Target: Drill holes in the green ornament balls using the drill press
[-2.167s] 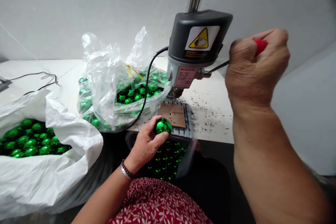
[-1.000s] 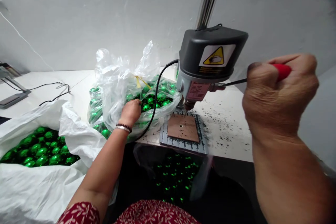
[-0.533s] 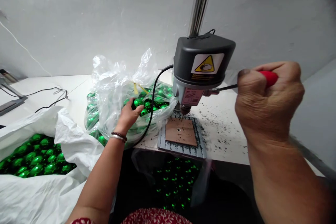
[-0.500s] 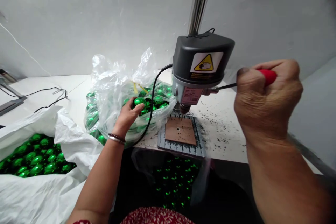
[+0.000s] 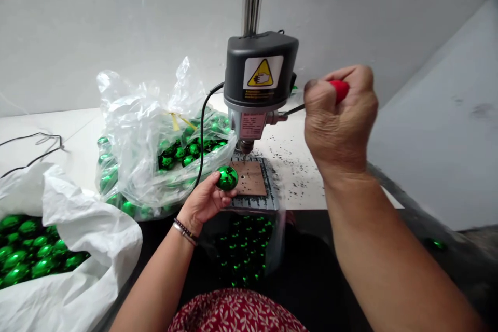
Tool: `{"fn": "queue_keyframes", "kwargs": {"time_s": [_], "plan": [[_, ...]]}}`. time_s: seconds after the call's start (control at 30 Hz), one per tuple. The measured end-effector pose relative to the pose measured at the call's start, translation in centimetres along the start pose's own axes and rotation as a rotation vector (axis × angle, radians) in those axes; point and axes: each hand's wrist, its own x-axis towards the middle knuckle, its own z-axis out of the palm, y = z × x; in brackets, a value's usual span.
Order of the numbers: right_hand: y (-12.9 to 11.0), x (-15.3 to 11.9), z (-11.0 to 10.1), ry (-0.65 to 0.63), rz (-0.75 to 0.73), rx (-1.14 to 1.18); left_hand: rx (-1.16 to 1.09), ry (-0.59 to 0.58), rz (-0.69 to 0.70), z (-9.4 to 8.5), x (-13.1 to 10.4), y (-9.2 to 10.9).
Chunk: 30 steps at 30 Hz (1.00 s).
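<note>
A shiny green ball is held in the fingers of my left hand, at the left edge of the brown board on the drill press base. My right hand is wrapped round the red knob of the lever, to the right of the drill press. Above the board is the chuck, pointing down. The ball is left of the small hole in the board and below the level of the chuck.
Behind my left hand lies a clear plastic bag of green balls. A white sack with more balls is at the left. A black cable hangs beside the drill. Dark shavings litter the white table. More green balls show below the table edge.
My left hand has brought a green ball out of the plastic bag, over to the board's left edge. My right hand still grips the knob. The whole view has shifted.
</note>
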Motion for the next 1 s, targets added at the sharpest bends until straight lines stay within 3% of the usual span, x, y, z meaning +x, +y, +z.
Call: {"fn": "queue_keyframes", "kwargs": {"time_s": [0.13,0.23,0.43,0.57,0.7,0.87,1.0], "plan": [[0.2,-0.1,0.0,0.004,-0.035,0.012,0.063,-0.134,0.027,-0.2,-0.4,-0.2],[0.2,-0.2,0.0,0.015,-0.044,0.025,0.099,-0.148,0.062,-0.3,-0.7,-0.2],[0.3,-0.2,0.1,0.022,-0.054,0.012,0.267,0.022,0.092,0.2,0.5,-1.2],[0.1,-0.1,-0.1,0.002,-0.039,0.027,0.602,0.164,0.186,0.2,1.2,-1.3],[-0.2,0.0,-0.2,-0.029,0.003,0.029,0.858,0.205,0.329,0.1,1.9,-0.7],[-0.1,0.1,-0.3,-0.085,0.01,0.044,0.967,0.315,0.37,-0.2,3.2,-0.2],[-0.3,0.2,-0.4,-0.11,0.036,0.015,1.005,0.338,0.363,0.0,4.1,0.0]]}}
